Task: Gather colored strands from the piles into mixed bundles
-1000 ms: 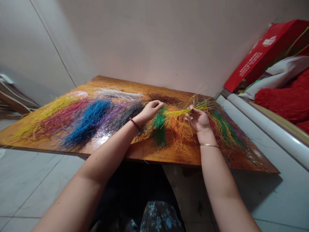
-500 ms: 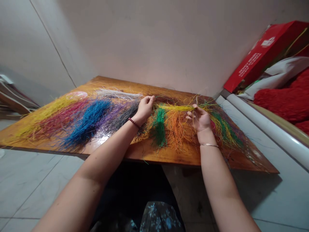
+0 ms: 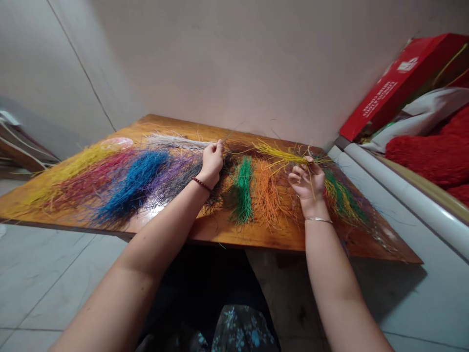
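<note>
My right hand [image 3: 308, 186] is closed around a bundle of thin yellow strands [image 3: 278, 152], whose loose ends fan out to the left above the table. Farther left, my left hand [image 3: 212, 164] is pinched, with a fine dark strand [image 3: 231, 131] sticking up from its fingertips. Beneath and between the hands lie a green bundle [image 3: 245, 193] and an orange bundle [image 3: 267, 195]. A grey-black bundle [image 3: 186, 178] is beside my left wrist, and white strands [image 3: 176, 142] reach toward that hand from behind. Mixed green and yellow strands [image 3: 342, 195] are right of my right hand.
The wooden table [image 3: 220, 237] stands against a plain wall. On its left side lie yellow [image 3: 69, 168], red [image 3: 97, 178], blue [image 3: 132, 183] and purple [image 3: 166, 176] bundles. At the right are a red box [image 3: 399, 83] and red material [image 3: 428, 156].
My right hand has moved slightly right with the yellow bundle, whose left ends have come away from above the green one. My left hand has shifted slightly left, a strand now showing at its fingertips.
</note>
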`<state>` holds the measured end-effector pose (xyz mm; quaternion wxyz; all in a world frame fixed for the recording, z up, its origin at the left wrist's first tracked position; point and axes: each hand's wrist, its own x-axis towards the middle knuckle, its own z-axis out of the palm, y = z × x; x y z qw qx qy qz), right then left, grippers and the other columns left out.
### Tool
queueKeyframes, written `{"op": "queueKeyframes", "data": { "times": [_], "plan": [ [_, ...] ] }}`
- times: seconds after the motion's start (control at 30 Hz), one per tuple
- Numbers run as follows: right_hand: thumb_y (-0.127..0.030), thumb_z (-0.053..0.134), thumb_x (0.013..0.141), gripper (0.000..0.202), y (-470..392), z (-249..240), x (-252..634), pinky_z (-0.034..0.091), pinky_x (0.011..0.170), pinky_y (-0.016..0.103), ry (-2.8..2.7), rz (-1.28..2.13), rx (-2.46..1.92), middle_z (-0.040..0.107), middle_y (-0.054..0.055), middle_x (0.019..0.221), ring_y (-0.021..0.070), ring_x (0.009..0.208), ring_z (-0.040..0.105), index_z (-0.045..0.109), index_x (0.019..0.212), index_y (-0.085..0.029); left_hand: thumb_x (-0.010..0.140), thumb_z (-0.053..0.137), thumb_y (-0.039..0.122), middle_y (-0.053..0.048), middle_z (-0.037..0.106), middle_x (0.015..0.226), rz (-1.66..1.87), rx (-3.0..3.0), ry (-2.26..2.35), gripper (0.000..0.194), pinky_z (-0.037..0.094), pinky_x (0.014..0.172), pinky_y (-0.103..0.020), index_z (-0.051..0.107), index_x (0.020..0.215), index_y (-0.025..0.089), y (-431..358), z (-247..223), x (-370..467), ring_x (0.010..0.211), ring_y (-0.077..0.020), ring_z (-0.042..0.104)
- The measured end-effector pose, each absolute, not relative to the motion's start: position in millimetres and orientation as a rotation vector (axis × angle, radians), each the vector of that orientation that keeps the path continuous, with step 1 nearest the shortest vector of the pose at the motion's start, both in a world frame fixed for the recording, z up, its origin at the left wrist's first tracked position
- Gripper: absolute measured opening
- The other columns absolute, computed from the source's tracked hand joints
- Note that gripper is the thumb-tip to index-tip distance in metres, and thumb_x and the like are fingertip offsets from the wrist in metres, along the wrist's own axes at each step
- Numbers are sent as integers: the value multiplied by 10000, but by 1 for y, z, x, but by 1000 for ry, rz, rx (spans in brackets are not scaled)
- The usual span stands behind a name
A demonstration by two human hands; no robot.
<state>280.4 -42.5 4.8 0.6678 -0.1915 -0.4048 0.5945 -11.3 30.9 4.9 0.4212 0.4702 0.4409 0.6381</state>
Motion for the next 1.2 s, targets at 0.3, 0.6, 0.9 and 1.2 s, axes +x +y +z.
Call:
{"op": "queueKeyframes", "data": {
  "times": [0.3, 0.6, 0.9, 1.2],
  "plan": [
    [-272, 559, 856, 34, -41, 4, 274, 400, 522, 207, -951, 1300, -544, 511, -55, 621, 92, 502, 391, 544, 825, -274, 930, 532, 487, 74, 257, 558, 1482, 1145, 998, 420, 203, 423, -203, 340, 680, 209, 24, 3, -7, 447, -66, 215],
    [-271, 656, 767, 148, -41, 3, 252, 486, 485, 195, -982, 1589, -706, 588, -22, 804, 92, 589, 558, 520, 791, -219, 902, 594, 476, 50, 342, 598, 1304, 1240, 829, 418, 262, 448, -185, 412, 671, 179, 10, -5, 8, 479, -53, 279],
    [-233, 615, 811, 80, -39, 2, 256, 522, 500, 137, -961, 1518, -783, 659, 22, 940, 52, 589, 590, 591, 757, -180, 843, 649, 541, 36, 398, 592, 1160, 1277, 830, 434, 308, 469, -188, 446, 701, 185, -4, 5, 11, 507, -67, 359],
    [-225, 576, 837, 128, -41, 5, 254, 537, 518, 150, -914, 1505, -798, 726, 33, 983, 51, 560, 614, 678, 783, -170, 835, 646, 537, 14, 457, 617, 1163, 1404, 835, 407, 275, 477, -204, 507, 712, 175, -3, 2, 12, 538, -81, 382]
  ]
}}
